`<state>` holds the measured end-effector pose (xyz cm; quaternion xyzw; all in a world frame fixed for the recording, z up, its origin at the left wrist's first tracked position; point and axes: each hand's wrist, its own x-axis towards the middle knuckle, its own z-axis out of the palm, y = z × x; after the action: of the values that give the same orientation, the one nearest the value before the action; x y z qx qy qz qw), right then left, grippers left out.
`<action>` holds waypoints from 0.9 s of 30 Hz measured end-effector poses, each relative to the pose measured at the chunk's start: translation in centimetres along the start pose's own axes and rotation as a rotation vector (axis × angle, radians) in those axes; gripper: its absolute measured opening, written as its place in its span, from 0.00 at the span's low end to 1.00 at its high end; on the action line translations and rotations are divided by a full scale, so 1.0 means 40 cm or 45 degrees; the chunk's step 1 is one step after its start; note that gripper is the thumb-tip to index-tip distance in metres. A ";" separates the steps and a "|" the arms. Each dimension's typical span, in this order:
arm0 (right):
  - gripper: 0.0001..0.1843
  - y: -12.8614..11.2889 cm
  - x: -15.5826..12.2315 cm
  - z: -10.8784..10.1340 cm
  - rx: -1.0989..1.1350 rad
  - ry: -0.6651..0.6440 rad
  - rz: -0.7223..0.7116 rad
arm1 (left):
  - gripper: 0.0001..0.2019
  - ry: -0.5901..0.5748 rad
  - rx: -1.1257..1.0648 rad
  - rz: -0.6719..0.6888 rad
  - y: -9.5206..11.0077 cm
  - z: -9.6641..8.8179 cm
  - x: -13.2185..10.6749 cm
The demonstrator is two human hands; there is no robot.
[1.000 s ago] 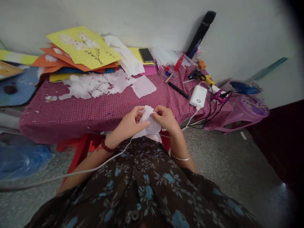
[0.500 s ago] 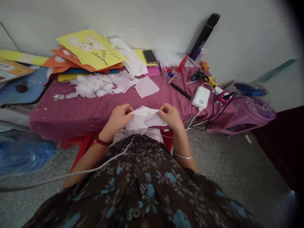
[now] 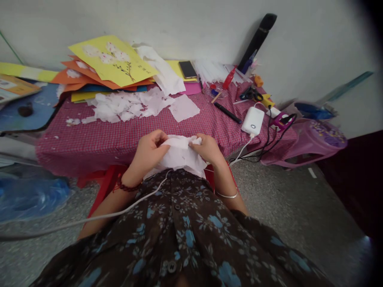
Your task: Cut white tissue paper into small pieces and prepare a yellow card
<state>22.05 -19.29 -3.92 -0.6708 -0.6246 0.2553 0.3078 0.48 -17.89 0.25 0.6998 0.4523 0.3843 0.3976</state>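
Observation:
A thin sheet of white tissue paper spans between my two hands, just in front of the table edge and over my lap. My left hand pinches its left side between thumb and fingers. On the opposite side my right hand is closed on the paper, which looks bunched at the fingertips. Beyond the hands, a heap of torn white paper pieces lies on the checked cloth, with a flat square of tissue paper at its right.
Yellow and orange cards are stacked at the back left. A phone, a black pen, a red glue bottle, scissors and a white power bank lie on the right. A white cable crosses my body.
My right hand has moved left, closer to my left hand, and gathered the paper's right edge. The sheet was stretched wider before and now hangs lower over my lap.

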 end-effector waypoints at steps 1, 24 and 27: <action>0.06 0.006 0.002 0.001 -0.003 0.018 0.006 | 0.01 0.040 -0.019 -0.019 -0.002 -0.007 0.002; 0.30 -0.026 -0.011 -0.028 0.167 0.146 -0.208 | 0.12 0.119 -0.587 -0.329 -0.068 0.040 0.007; 0.29 -0.050 -0.006 -0.005 -0.012 0.082 -0.273 | 0.11 0.087 -0.539 -0.277 -0.059 0.042 -0.005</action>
<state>20.82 -19.48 -2.33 -0.6094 -0.6838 0.1960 0.3502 1.16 -17.77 -2.56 0.5346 0.4475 0.4488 0.5590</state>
